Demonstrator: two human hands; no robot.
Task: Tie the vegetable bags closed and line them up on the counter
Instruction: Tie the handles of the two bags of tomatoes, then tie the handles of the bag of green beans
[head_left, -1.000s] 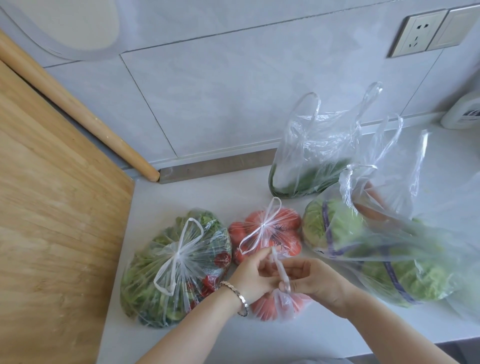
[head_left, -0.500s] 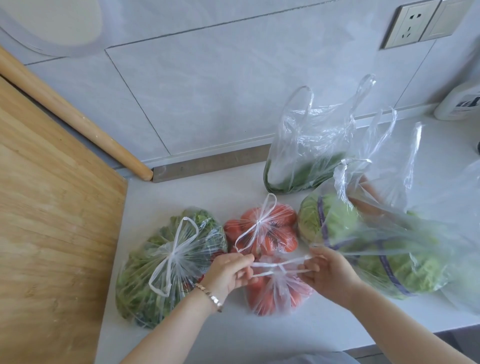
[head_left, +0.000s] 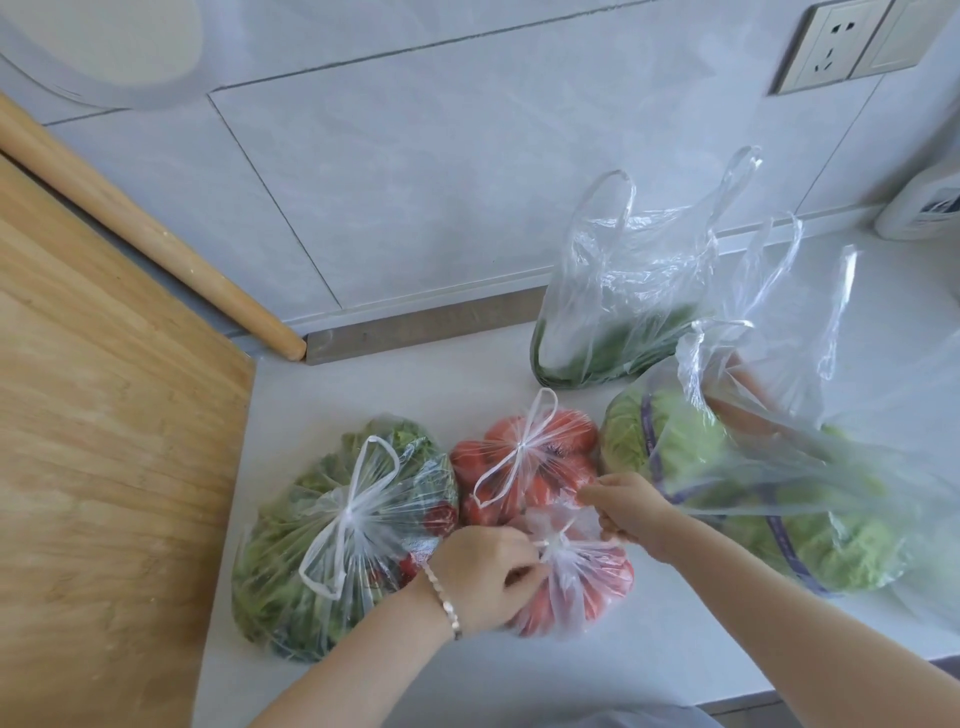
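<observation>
Both hands are on the small tomato bag (head_left: 576, 587), low on the counter (head_left: 415, 384) at 6 o'clock, just in front of the tied tomato bag (head_left: 524, 457). The left hand (head_left: 483, 577) pinches 1 handle strip at the bag's 9 o'clock, fingers curled tight. The right hand (head_left: 631, 512) grips the other strip up at 2 o'clock, with the gathered neck between them. It looks like the knot is being cinched.

This is thin film, soft and slippery. The load is light, but tomatoes bruise, so the pull belongs on the strips close to the neck, going outward and never down on the fruit. Yank too hard and that film could stretch or tear.

Over at 9 o'clock, the tied greens bag (head_left: 343, 525) lies just beside the tomatoes. Toward 1 and 3 o'clock, 2 bags gape open: the back greens bag (head_left: 618, 322) and the lettuce bag (head_left: 727, 467), with their handles loose. My guess is they're next.
</observation>
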